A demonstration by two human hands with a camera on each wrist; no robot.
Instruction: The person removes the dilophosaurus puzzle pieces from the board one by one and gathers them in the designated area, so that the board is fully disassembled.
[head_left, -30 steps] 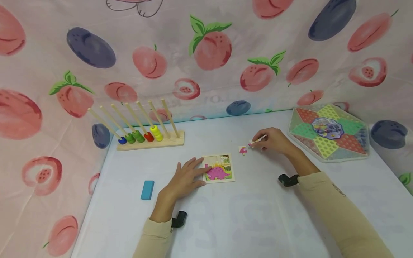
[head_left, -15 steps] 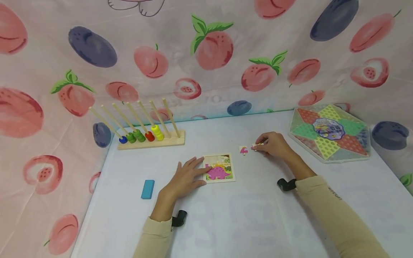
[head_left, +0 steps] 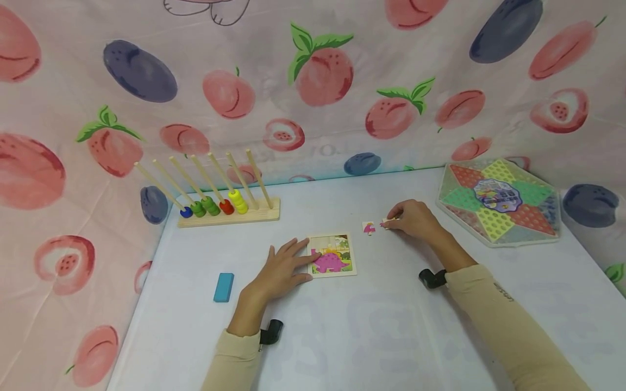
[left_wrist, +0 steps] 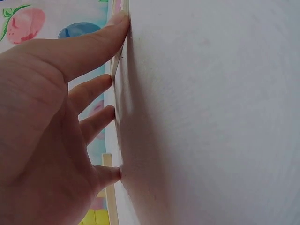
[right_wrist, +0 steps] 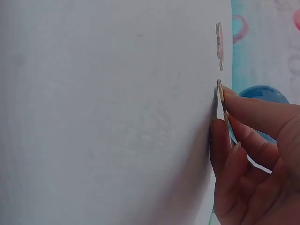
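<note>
A small wooden jigsaw puzzle with a pink dinosaur sits in a square frame (head_left: 353, 255) at the middle of the table. My left hand (head_left: 277, 272) rests on its left side, fingers spread, one fingertip over the picture; the left wrist view has the thumb (left_wrist: 101, 49) at the frame's edge. To the right, my right hand (head_left: 415, 220) pinches a puzzle piece (right_wrist: 221, 93) between thumb and fingers, close over the table. Just left of those fingertips lies a loose pink-and-white puzzle piece (head_left: 369, 228).
A wooden bead-counting rack (head_left: 230, 218) with upright pegs and coloured beads stands at the back left. Nearer the left hand lies a blue block (head_left: 224, 287). The hexagonal Chinese checkers box (head_left: 499, 203) occupies the back right, against the fruit-print cloth (head_left: 323, 130).
Over the second, my right hand has shifted slightly right and down with its puzzle piece, bringing it beside the loose one. The left hand stays put on the puzzle.
</note>
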